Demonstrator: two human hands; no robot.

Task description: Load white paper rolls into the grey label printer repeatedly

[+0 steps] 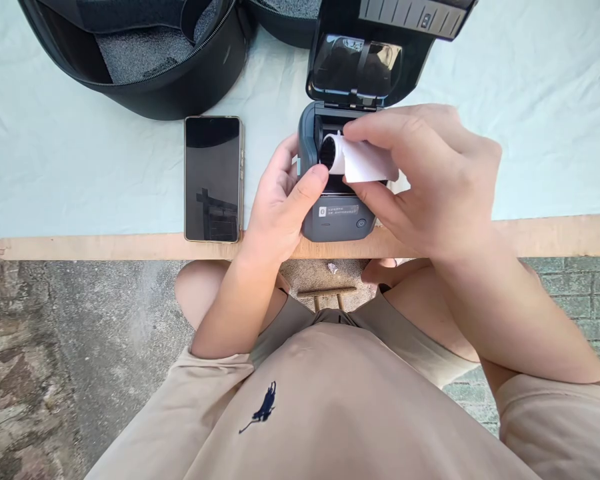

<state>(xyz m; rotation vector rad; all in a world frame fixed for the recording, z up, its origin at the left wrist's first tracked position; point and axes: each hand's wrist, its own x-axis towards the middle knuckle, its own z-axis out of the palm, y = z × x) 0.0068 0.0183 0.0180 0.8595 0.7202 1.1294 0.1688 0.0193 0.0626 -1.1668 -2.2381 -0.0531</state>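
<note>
A small dark grey label printer [337, 223] stands at the table's front edge with its black lid [365, 67] swung up and back. My left hand [285, 200] grips the printer's left side, its thumb on the rim by the opening. Over the open compartment, my right hand [430, 173] pinches a white paper roll [367, 163] between thumb and fingers. The roll's dark hollow core faces left, and a loose flap of its paper hangs towards me. How deep the roll sits in the compartment is hard to see.
Left of the printer lies a dark-screened phone [213, 180]. An open black zippered case [180, 80] with grey foam inside stands behind it, and part of a second case [285, 20] shows beside that. The table's wooden edge [95, 247] runs just above my knees.
</note>
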